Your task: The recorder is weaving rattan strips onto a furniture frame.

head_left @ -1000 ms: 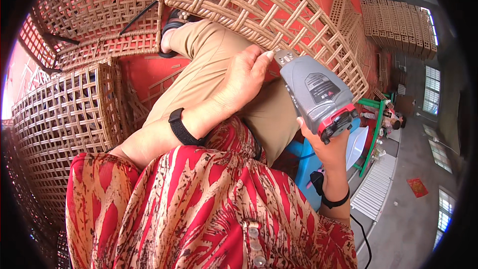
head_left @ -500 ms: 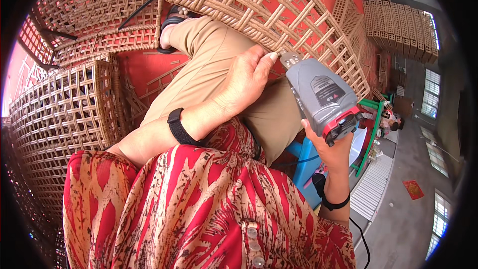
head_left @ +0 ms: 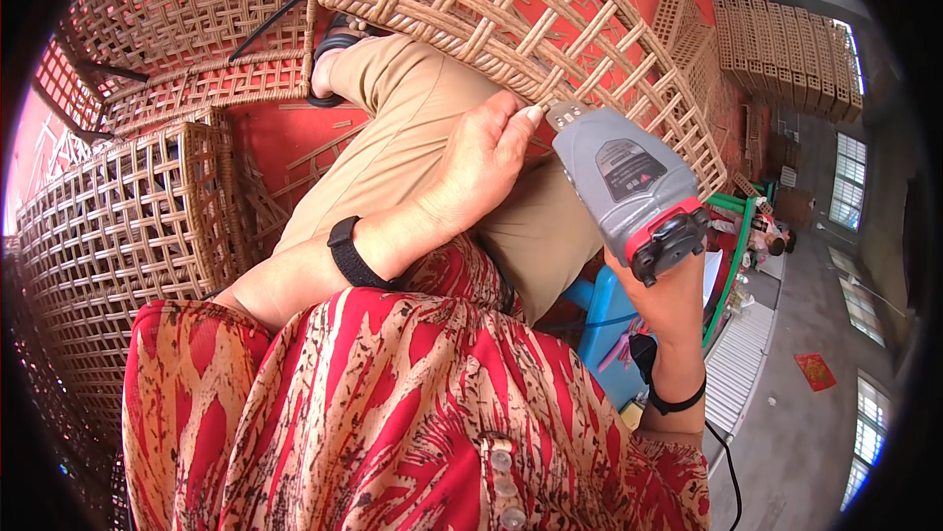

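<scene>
Nail gun pressed to a woven rattan frame, steadied across the knee.

The right hand [head_left: 678, 300] is wrapped closed around the grip of a grey nail gun [head_left: 629, 182] with a red band, its nose set against the open-lattice rattan frame [head_left: 511, 20] at twelve o'clock. At ten o'clock from the gun, the left hand [head_left: 481, 158] lies on the tan trouser leg [head_left: 393, 138], fingers bent, tips pinching a strand of the frame beside the gun's nose. A black band [head_left: 349, 254] circles that wrist. Stacked woven panels [head_left: 118, 236] stand at nine o'clock; a blue stool [head_left: 599, 330] shows at four o'clock.
</scene>
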The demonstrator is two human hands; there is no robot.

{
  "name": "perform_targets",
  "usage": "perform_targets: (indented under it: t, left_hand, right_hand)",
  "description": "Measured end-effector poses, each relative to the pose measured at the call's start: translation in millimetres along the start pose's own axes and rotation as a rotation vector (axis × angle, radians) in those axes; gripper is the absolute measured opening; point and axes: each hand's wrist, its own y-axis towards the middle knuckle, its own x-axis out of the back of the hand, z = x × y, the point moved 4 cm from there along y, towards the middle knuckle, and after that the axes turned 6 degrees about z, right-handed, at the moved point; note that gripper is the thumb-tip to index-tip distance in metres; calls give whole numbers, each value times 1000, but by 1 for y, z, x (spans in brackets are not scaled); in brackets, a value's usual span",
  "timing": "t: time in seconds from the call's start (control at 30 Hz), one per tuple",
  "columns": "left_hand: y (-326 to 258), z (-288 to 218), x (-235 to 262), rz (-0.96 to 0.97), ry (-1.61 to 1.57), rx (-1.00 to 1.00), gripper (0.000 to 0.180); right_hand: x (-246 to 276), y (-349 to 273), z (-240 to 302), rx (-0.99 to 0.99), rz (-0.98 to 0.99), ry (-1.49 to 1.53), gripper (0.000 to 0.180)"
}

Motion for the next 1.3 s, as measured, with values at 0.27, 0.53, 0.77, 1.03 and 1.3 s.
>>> perform_targets:
  t: [0.27, 0.53, 0.77, 1.03, 1.3]
  left_hand:
    - [1, 4, -2, -4, -17, -51, 22]
    - [15, 15, -1, 14, -138, 5, 18]
    - [29, 12, 0, 55, 84, 156, 20]
    - [58, 20, 14, -153, 12, 152, 39]
    - [54, 10, 10, -103, -141, 210, 31]
  right_hand:
    - [7, 7, 20, 42, -122, -126, 23]
    - [5, -16, -14, -180, -129, 439, 22]
    - [17, -131, -108, -474, -572, 1004, 37]
    - [-35, -291, -213, -710, -1123, 1011, 80]
    - [-116, -343, -336, -1211, -1083, 490, 83]
